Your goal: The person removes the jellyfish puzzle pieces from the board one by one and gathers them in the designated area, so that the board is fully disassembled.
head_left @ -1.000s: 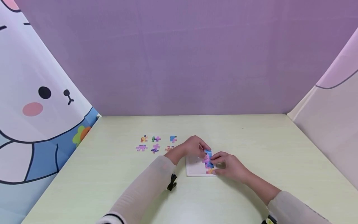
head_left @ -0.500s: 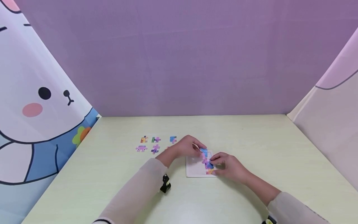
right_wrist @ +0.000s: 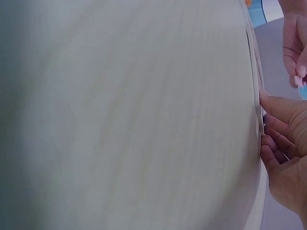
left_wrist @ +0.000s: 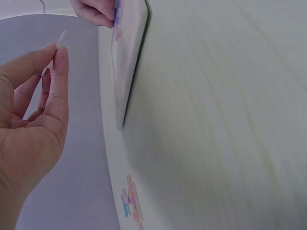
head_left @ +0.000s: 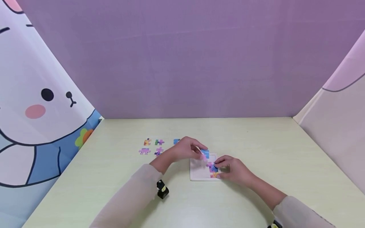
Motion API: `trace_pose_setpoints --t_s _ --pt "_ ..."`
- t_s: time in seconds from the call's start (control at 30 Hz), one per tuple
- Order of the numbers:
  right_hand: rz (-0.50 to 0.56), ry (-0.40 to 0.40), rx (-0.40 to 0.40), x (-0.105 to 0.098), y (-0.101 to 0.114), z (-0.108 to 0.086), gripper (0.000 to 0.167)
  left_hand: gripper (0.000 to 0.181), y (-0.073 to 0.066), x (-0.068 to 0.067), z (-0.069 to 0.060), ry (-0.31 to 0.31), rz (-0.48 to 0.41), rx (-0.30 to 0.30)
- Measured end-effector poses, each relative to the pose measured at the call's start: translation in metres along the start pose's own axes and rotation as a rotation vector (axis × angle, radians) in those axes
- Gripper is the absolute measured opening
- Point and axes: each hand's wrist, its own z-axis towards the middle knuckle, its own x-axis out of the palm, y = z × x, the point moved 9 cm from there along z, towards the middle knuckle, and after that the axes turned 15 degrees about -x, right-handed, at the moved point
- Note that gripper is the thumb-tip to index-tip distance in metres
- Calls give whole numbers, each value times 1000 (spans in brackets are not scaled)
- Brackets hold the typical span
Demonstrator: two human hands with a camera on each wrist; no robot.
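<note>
Between thumb and fingers my left hand (head_left: pixel 186 149) pinches a blue and pink puzzle piece (head_left: pixel 205 154), raised over the upper part of a white puzzle tray (head_left: pixel 198 171). In the left wrist view that piece shows edge-on at the fingertips of the left hand (left_wrist: pixel 41 105). My right hand (head_left: pixel 234 169) grips the tray's right edge, its fingertips by the blue-purple piece (head_left: pixel 213 167) lying in the tray. Below that piece is a yellow-orange one (head_left: pixel 214 175). The right wrist view shows the right hand (right_wrist: pixel 285 143) at the tray's side.
Left of the tray, loose pieces lie on the table: an orange one (head_left: pixel 147 142), a green-purple one (head_left: pixel 159 142), a pink one (head_left: pixel 144 151), a purple one (head_left: pixel 158 151) and a blue one (head_left: pixel 176 141) partly behind the left hand. A purple cloth (head_left: pixel 199 63) hangs behind.
My left hand has lifted the blue and pink piece from the tray's upper right and moved left with it, covering more of the loose pieces. My right hand has stayed at the tray's edge.
</note>
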Motion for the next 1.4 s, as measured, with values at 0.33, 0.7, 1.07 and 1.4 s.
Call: trace_pose_setpoints --t_s 0.33,0.7,1.07,1.4 --pt "0 -1 10 0 1 -1 32 31 -5 -6 -18 50 -40 67" --pt "-13 -3 13 1 0 -2 33 33 6 -21 -36 38 -93 78" --pt "-14 -2 -10 1 0 -3 33 34 19 -37 -51 20 -110 78" --pt "-14 1 -7 1 0 -3 33 34 36 -55 -66 -5 -122 36"
